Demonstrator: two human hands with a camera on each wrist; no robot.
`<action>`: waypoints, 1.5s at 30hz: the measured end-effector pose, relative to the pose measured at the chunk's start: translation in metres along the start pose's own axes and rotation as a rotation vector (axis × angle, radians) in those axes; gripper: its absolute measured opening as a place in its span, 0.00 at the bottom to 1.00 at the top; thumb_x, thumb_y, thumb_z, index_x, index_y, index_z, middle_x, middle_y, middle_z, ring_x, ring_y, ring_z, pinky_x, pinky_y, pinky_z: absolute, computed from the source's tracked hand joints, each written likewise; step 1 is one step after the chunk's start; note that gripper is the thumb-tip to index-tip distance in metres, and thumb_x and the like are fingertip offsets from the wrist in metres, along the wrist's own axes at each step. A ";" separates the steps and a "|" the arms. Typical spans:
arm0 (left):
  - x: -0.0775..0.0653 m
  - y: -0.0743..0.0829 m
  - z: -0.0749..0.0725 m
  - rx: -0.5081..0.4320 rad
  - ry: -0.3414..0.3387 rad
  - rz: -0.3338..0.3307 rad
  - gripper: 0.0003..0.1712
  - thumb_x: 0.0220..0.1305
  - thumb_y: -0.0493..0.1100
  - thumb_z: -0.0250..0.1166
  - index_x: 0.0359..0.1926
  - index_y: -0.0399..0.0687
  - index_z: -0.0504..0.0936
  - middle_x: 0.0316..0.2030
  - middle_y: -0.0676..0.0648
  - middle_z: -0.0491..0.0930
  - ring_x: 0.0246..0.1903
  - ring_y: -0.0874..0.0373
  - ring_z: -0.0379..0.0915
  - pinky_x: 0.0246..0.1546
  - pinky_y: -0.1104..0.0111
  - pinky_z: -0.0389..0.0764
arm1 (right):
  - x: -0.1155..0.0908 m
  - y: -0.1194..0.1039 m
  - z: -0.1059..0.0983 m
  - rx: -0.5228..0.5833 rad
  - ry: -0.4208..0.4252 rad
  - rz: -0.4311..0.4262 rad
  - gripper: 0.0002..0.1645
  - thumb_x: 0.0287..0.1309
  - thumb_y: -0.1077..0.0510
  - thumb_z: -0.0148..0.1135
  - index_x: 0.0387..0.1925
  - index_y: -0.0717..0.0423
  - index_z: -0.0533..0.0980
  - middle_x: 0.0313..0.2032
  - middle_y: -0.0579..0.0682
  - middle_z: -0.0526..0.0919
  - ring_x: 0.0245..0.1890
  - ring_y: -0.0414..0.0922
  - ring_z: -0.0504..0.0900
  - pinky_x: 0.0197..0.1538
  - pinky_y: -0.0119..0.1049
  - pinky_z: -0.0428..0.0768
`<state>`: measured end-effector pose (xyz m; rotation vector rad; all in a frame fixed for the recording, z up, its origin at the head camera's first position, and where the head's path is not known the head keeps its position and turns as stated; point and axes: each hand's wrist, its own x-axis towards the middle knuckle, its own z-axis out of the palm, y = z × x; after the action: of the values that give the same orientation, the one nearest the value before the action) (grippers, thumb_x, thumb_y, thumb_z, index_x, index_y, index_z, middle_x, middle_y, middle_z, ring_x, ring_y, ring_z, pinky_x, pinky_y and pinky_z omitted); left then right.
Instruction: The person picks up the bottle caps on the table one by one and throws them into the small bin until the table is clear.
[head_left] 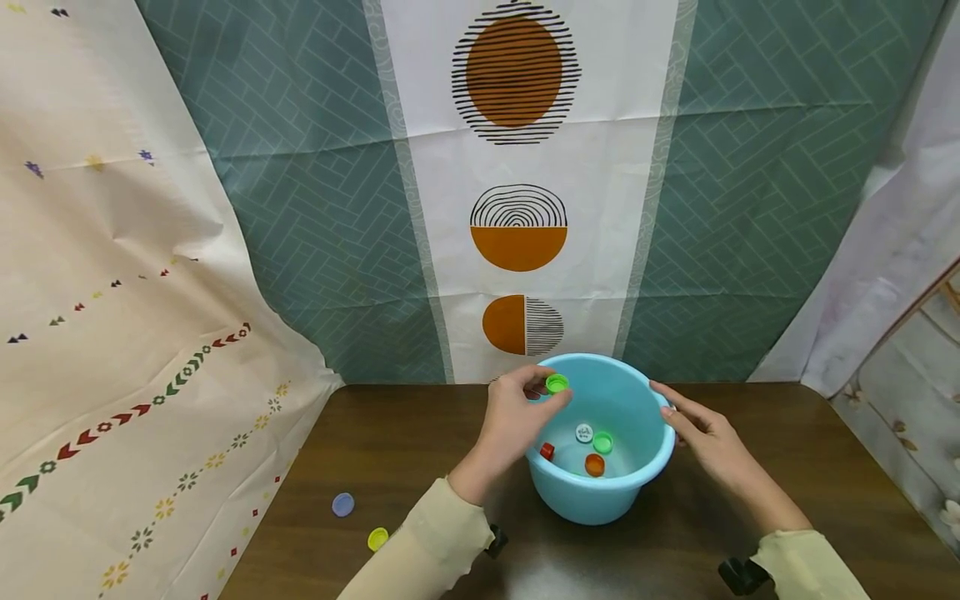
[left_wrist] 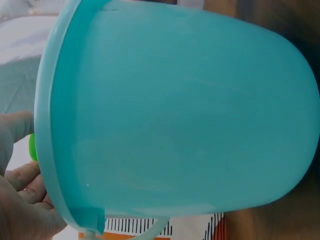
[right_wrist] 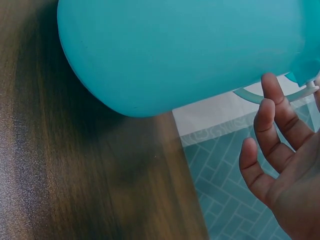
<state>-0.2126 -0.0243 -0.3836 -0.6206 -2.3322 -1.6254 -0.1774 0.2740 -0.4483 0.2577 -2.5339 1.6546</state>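
A light-blue bucket (head_left: 588, 502) stands on the table in the head view. Over its left rim, my left hand (head_left: 517, 412) pinches a green bottle cap (head_left: 557, 383) between thumb and fingers. The left wrist view shows that cap (left_wrist: 33, 148) just beyond the rim, partly hidden by it. At the right side my right hand (head_left: 705, 437) holds the bucket's rim with thumb and forefinger, while its other fingers (right_wrist: 265, 127) spread outside the wall. Inside the bucket lie a white cap (head_left: 584, 432), a green cap (head_left: 602, 442), an orange cap (head_left: 595, 465) and a red cap (head_left: 547, 451).
Left of the bucket, a blue cap (head_left: 342, 504) and a yellow cap (head_left: 378, 539) lie on the brown wooden table (head_left: 420, 450). The bucket's handle (right_wrist: 250, 96) hangs on its far side. Patterned cloth (head_left: 315, 208) covers the wall behind the table.
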 end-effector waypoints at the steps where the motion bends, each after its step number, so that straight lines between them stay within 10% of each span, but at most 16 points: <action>1: 0.000 0.000 0.001 0.002 -0.003 -0.001 0.15 0.57 0.48 0.73 0.45 0.49 0.85 0.32 0.57 0.81 0.38 0.51 0.79 0.41 0.62 0.82 | 0.000 0.000 0.000 0.002 0.000 0.002 0.29 0.74 0.45 0.48 0.72 0.41 0.63 0.66 0.58 0.68 0.49 0.37 0.79 0.44 0.38 0.81; 14: -0.003 0.004 0.004 0.036 -0.009 -0.020 0.16 0.57 0.50 0.73 0.45 0.51 0.86 0.34 0.58 0.82 0.37 0.63 0.76 0.41 0.60 0.81 | -0.001 0.001 0.001 0.014 -0.001 0.004 0.29 0.74 0.45 0.47 0.72 0.41 0.63 0.67 0.58 0.68 0.49 0.37 0.78 0.44 0.38 0.81; 45: -0.011 -0.021 -0.023 0.002 0.195 -0.040 0.21 0.58 0.52 0.72 0.48 0.46 0.85 0.44 0.48 0.83 0.46 0.47 0.79 0.45 0.56 0.81 | 0.002 0.001 -0.001 0.003 -0.006 -0.010 0.29 0.73 0.44 0.48 0.72 0.41 0.63 0.67 0.58 0.68 0.48 0.39 0.79 0.44 0.38 0.82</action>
<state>-0.2138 -0.0539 -0.3980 -0.3973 -2.2176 -1.6216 -0.1792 0.2753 -0.4482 0.2761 -2.5305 1.6560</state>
